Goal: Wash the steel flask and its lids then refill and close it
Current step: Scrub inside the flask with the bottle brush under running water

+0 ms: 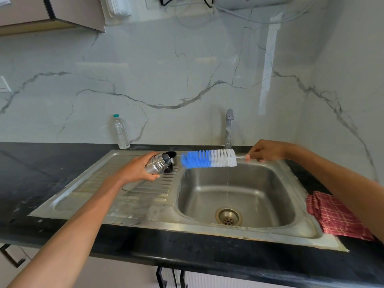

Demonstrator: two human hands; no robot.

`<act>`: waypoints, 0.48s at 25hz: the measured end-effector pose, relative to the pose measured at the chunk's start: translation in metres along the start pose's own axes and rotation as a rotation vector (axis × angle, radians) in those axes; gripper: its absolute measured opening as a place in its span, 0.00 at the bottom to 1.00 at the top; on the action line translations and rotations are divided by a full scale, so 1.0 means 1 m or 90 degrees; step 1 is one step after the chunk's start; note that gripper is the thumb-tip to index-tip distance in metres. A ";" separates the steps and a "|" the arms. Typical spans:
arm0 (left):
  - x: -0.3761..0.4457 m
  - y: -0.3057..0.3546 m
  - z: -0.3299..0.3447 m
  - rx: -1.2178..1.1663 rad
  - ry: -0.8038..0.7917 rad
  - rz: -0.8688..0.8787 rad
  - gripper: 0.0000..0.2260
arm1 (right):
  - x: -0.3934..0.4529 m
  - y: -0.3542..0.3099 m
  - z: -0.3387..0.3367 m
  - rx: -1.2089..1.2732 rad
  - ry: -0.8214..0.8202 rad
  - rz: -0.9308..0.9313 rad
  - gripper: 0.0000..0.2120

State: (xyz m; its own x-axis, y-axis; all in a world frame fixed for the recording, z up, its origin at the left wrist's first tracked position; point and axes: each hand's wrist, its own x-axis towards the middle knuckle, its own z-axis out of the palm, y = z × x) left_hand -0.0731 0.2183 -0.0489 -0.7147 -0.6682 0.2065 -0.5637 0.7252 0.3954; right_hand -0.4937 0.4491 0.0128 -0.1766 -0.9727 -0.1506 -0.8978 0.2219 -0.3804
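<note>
Low in the frame runs the black stone surface (62,196) with the stainless steel sink (236,196) let into it; a folded red checked cloth (332,215) lies at its right edge. Above the ribbed drainboard, left of centre, the left hand (137,169) wraps its fingers round the small cylindrical steel flask (156,166), tilted so its open mouth faces right toward the basin. Just behind the flask, black lid pieces (171,161) rest on the drainboard. At centre right, the right hand (264,152) pinches the thin handle of a long blue-and-white bristle bottle brush (207,159), held level, its blue tip just beside the mouth but not yet inside. A thin stream falls from the chrome tap (229,127) behind. To scrub well, line brush and flask along one axis, feed the bristles in straight, then twist and pump over the basin so drips fall inside. Farther back left stands a clear plastic water bottle (121,132).
</note>
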 end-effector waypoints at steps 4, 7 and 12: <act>0.005 0.009 -0.002 0.015 -0.018 0.001 0.32 | 0.000 -0.008 0.024 -0.217 0.124 -0.005 0.12; 0.010 0.016 -0.006 0.020 -0.026 -0.003 0.28 | -0.004 -0.002 0.021 -0.180 0.177 0.029 0.13; 0.024 0.052 -0.015 0.013 -0.040 0.018 0.28 | -0.022 0.026 0.013 0.011 0.197 0.058 0.09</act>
State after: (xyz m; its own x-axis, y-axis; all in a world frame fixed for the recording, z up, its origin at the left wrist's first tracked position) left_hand -0.1135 0.2371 -0.0099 -0.7544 -0.6364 0.1610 -0.5509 0.7471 0.3721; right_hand -0.5078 0.4770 -0.0060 -0.3719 -0.9230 0.0988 -0.8663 0.3068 -0.3942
